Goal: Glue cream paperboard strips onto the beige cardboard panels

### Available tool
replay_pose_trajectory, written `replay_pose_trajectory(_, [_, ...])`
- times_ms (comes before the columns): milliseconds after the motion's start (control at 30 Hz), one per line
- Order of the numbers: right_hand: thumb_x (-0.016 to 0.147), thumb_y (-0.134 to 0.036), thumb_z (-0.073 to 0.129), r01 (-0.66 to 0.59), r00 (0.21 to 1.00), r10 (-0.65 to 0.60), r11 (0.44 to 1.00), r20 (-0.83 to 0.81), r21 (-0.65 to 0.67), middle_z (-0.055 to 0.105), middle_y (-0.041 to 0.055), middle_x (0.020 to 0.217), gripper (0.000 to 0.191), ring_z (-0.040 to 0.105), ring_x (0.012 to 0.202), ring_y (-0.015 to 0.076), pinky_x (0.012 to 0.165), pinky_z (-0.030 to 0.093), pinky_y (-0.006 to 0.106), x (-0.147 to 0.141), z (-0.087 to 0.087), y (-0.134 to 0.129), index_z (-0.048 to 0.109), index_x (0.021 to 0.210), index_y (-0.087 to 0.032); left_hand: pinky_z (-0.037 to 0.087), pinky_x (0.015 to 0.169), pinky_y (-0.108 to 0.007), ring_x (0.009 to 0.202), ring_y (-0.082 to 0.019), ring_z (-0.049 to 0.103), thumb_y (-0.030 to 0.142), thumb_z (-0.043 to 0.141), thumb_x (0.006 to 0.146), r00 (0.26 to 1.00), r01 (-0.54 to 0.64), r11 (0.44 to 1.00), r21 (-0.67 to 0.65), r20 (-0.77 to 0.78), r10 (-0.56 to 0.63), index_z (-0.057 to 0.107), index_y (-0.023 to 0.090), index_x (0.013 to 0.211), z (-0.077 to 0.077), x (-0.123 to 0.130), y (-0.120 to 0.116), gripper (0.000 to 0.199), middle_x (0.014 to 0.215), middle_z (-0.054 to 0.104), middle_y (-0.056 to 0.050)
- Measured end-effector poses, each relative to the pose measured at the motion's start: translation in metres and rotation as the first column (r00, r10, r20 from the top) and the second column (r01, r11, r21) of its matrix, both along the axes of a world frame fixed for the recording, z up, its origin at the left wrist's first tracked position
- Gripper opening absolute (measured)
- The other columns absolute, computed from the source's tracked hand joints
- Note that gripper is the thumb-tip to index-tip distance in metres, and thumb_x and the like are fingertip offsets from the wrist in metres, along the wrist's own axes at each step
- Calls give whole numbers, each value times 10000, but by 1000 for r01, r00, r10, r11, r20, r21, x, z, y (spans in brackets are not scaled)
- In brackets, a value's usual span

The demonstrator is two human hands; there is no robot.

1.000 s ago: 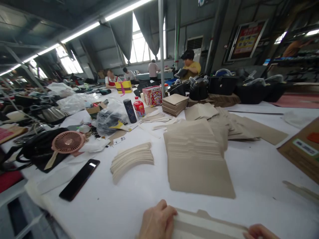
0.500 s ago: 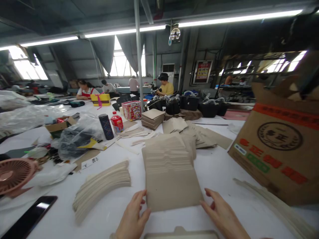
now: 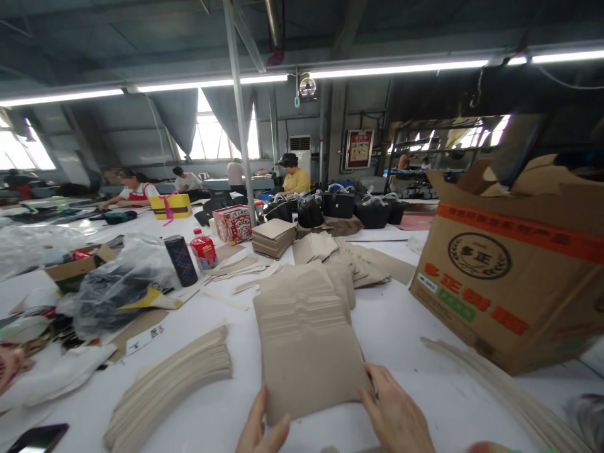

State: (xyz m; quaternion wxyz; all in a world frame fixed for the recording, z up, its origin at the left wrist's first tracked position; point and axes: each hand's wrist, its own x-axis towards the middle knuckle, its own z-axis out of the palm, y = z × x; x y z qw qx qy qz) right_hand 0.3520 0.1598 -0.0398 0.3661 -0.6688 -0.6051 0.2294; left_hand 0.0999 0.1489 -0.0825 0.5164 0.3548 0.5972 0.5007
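Observation:
In front of me, a fanned stack of grey-beige cardboard sheets (image 3: 309, 371) lies on the white table, its top sheet's near edge towards me. At the near left corner is my left hand (image 3: 264, 428), index finger along the side edge, thumb spread apart; its lower part is cut off by the frame. My right hand (image 3: 396, 409) has its fingers and thumb closed about the near right corner of the cardboard. How many sheets it grips is hidden. Left of the stack lies a curved, fanned pile of pale strips (image 3: 172, 384).
A large cardboard carton (image 3: 500, 289) stands at right, with another row of strips (image 3: 504, 390) before it. Beyond the stack are more cardboard pieces (image 3: 274, 239) and black bags (image 3: 340, 204). At left are a plastic bag (image 3: 123, 283), a dark cylinder (image 3: 182, 261), a red bottle (image 3: 204, 250) and a phone (image 3: 40, 437).
The view has swung right, shifting things leftward. My right hand has closed on the cardboard's near right corner; my left hand has slipped lower at the left corner. The stack sits slightly turned.

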Motion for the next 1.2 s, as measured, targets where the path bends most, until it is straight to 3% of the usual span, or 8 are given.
replay_pose_trajectory(67, [797,-359,489,-28,972,17,999,-233,-43,608,61,730,161,585,693,246,608,485,351,-4,10,-2,539,785,-206,340,1082,-421,1314,-351,393,548,768,504,1000,11,1000,-17,1,-11,406,92,1267,14,-4,0,959,1385,442,-241])
replay_pose_trajectory(167, [820,-412,482,-105,909,50,988,-414,-110,490,-29,598,200,516,567,172,474,455,261,-9,22,-8,430,754,-231,370,1051,-368,1256,-299,469,505,767,576,1000,19,998,-65,-10,-20,402,79,1301,31,-17,2,917,1318,509,-211])
replay_pose_trajectory(300, [798,-473,572,-170,797,52,975,-602,-142,452,-64,604,299,497,587,131,546,460,226,-10,34,-17,406,773,-226,314,1083,-399,1245,-279,474,443,762,641,998,67,990,-128,22,-65,510,123,1226,40,-26,3,713,1319,531,-162])
replay_pose_trajectory(467, [816,-492,589,-271,622,78,955,-779,-121,569,-23,765,330,540,693,131,618,455,221,-19,51,-26,414,774,-215,342,1052,-375,1226,-272,488,429,787,605,993,92,989,-119,87,-82,496,125,1227,42,-21,0,751,1301,548,-153])
replay_pose_trajectory(700, [877,-374,630,-477,32,-23,878,-999,-36,630,31,1112,232,598,988,172,826,513,289,-54,75,-23,540,1030,-225,418,947,-380,1116,-262,568,574,690,675,972,139,987,-82,204,-120,559,141,1150,53,-18,8,656,1196,625,-133])
replay_pose_trajectory(867, [890,-350,616,-415,9,-28,909,-1000,-29,649,29,1059,163,598,1017,175,855,520,268,-55,88,-22,599,985,-218,392,962,-368,1172,-252,512,617,610,743,952,149,986,-73,279,-124,603,168,1111,80,-27,-2,581,1302,558,-110])
replay_pose_trajectory(1000, [872,-311,637,-322,16,-9,947,-1000,-14,658,10,1009,111,603,1009,170,859,526,269,-42,91,-28,611,923,-216,466,841,-314,961,-179,603,390,678,777,882,242,964,-110,438,-171,563,208,1172,99,-30,-17,449,1169,620,-74])
replay_pose_trajectory(1200, [888,-206,601,-285,-107,-23,959,-994,8,678,34,1014,40,642,896,153,800,560,294,-43,96,-24,598,857,-181,494,804,-245,982,-145,595,283,646,811,855,265,949,-168,496,-151,598,197,1126,100,-21,-15,330,1186,603,-65])
